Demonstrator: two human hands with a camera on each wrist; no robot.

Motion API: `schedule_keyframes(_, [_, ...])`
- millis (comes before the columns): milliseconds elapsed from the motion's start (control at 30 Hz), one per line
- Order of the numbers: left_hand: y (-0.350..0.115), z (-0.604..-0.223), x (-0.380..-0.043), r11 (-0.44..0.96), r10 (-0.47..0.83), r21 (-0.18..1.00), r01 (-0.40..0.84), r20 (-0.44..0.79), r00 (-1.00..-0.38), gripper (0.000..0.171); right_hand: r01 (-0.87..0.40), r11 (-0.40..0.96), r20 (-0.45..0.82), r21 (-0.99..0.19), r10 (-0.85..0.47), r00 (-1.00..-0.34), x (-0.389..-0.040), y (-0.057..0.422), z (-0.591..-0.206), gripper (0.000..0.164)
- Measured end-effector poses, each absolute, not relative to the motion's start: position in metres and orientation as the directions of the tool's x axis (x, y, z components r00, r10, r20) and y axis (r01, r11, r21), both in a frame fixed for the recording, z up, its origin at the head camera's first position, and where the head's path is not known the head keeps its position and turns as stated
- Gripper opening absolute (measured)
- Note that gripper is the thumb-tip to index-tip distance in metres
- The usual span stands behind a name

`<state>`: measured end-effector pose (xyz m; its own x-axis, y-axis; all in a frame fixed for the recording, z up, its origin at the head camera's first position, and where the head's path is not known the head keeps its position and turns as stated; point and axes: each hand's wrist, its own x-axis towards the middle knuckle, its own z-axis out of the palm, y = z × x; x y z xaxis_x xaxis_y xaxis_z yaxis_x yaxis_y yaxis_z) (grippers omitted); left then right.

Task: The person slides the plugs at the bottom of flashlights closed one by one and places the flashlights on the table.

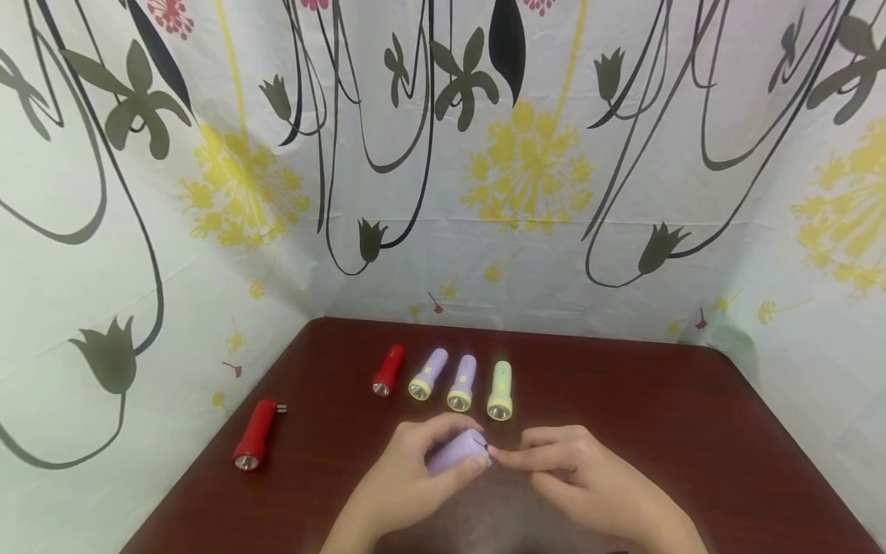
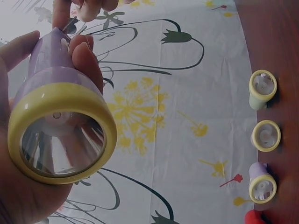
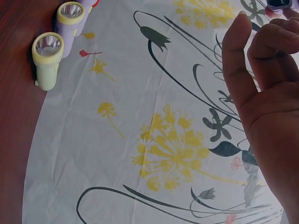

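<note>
My left hand (image 1: pixel 408 469) grips a lavender flashlight (image 1: pixel 453 452) with fingers and thumb curled round its body. The left wrist view shows its wide yellow rim (image 2: pixel 63 88) and clear lens facing that camera. At the flashlight's tail end, a thin dark piece juts out. My right hand (image 1: pixel 588 473) has its index finger stretched to this tail end, touching or nearly touching it, while its other fingers are loosely bent. In the right wrist view the right hand (image 3: pixel 275 102) holds nothing, and a bit of the tail end (image 3: pixel 279 4) shows in the top corner.
Beyond the hands stands a row: a red flashlight (image 1: pixel 388 371), two lavender ones (image 1: pixel 428 375) and a pale green one (image 1: pixel 501 391). Farther left lies another red flashlight (image 1: pixel 256 435) with metal prongs out. A flower-printed curtain (image 1: pixel 443 192) borders the dark red table (image 1: pixel 623 385).
</note>
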<state>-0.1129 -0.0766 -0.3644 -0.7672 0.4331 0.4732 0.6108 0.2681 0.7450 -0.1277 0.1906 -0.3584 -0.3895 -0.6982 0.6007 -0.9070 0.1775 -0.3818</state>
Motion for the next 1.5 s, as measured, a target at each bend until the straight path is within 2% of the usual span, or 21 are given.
schedule_keyframes(633, [-0.072,-0.365,-0.112,0.230,0.486,0.747,0.624,0.468,-0.738,0.017,-0.913,0.080,0.627,-0.400,-0.702,-0.336,-0.131,0.191,-0.359,0.059])
schedule_keyframes(1067, [-0.071,-0.368,-0.111,0.239,0.483,0.758,0.607,0.449,-0.752,0.016,-0.894,0.080,0.614,-0.441,-0.700,-0.365,-0.130,0.189,-0.361,0.054])
schedule_keyframes(1300, [-0.075,-0.372,-0.112,0.249,0.471,0.714,0.655,0.502,-0.726,0.015,-0.894,0.112,0.607,-0.433,-0.697,-0.382,-0.132,0.185,-0.361,0.057])
schedule_keyframes(1500, [-0.077,-0.373,-0.111,0.268,0.459,0.731,0.628,0.476,-0.750,0.014,-0.885,0.129,0.592,-0.447,-0.699,-0.401,-0.132,0.183,-0.362,0.057])
